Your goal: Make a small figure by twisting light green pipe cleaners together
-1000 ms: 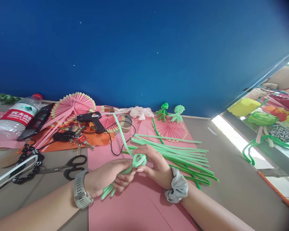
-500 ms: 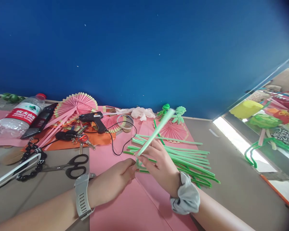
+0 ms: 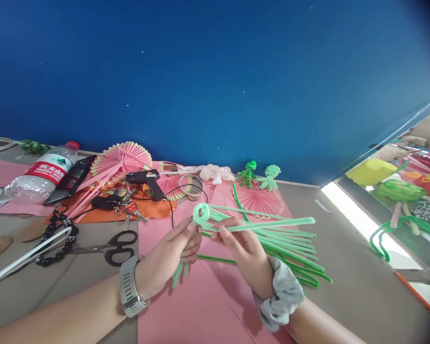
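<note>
- Coil point(image 3: 196, 217) of light green pipe cleaner: held above the pink paper point(image 3: 186, 310), at the upper edge of the left hand point(image 3: 166, 260).
- Left fingers: closed on the coil's base and on stems point(image 3: 177, 274) whose ends show below the hand. A slack grip could let the coil twist or unwind.
- Right hand point(image 3: 241, 243): fingers pinching the strand point(image 3: 290, 222) that runs from the coil. Excess pull could distort the round shape.
- Strand's far end: projects over loose pipe cleaners point(image 3: 297, 258) on the counter point(image 3: 344, 296). A wide swing could scatter them.
- Glue gun point(image 3: 146, 180): cord point(image 3: 172, 217) lies near the left hand. A sideways sweep could snag it.
</note>
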A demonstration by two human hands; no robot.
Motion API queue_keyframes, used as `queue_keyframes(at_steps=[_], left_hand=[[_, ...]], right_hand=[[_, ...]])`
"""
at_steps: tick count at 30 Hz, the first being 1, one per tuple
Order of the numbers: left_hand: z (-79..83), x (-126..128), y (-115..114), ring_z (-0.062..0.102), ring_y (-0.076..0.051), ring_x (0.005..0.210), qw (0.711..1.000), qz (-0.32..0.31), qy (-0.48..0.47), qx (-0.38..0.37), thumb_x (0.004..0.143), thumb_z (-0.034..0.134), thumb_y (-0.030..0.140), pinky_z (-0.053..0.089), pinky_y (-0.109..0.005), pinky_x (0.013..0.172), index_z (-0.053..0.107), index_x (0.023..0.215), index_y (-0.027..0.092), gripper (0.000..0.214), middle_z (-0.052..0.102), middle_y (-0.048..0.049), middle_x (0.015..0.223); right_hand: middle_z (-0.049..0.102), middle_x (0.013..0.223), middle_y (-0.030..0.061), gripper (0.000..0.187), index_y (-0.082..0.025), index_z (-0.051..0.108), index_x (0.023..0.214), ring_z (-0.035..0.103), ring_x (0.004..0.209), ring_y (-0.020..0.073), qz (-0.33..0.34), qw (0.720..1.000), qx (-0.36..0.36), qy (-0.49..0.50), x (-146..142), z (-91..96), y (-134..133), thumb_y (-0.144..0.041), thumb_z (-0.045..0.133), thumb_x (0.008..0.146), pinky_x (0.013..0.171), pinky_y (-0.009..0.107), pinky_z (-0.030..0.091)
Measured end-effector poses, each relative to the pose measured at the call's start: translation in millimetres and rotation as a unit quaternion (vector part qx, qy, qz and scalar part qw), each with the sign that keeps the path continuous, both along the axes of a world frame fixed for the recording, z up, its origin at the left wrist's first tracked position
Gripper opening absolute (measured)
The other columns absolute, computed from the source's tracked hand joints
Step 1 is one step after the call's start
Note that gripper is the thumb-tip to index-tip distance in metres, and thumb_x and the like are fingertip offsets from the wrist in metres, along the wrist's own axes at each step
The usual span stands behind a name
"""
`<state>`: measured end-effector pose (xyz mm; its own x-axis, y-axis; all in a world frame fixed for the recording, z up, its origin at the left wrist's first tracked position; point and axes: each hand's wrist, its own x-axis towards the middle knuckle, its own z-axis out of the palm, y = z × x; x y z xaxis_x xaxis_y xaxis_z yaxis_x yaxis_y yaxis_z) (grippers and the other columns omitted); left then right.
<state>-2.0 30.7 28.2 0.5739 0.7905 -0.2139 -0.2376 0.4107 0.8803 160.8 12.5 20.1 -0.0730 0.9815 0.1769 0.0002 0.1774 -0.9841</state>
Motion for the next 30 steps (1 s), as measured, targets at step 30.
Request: queue_keyframes(at_steps=[30], left_hand=[[4.6,-12,1,0.034,-0.014,0.056,0.946,-0.083,0.243,0.201,0.087,0.036,0.034,0.027,-0.026,0.055,0.043,0.065,0.021,0.026,0.039,0.0031,0.061]], right_hand=[[0.062,0.090,0.0050,0.021,-0.024,0.056,0.097,0.052,0.087,0.0207,0.069,0.888,0.232,-0.391,8,33.7,-5,-0.011,0.043,0.085,0.077,0.037,0.041]])
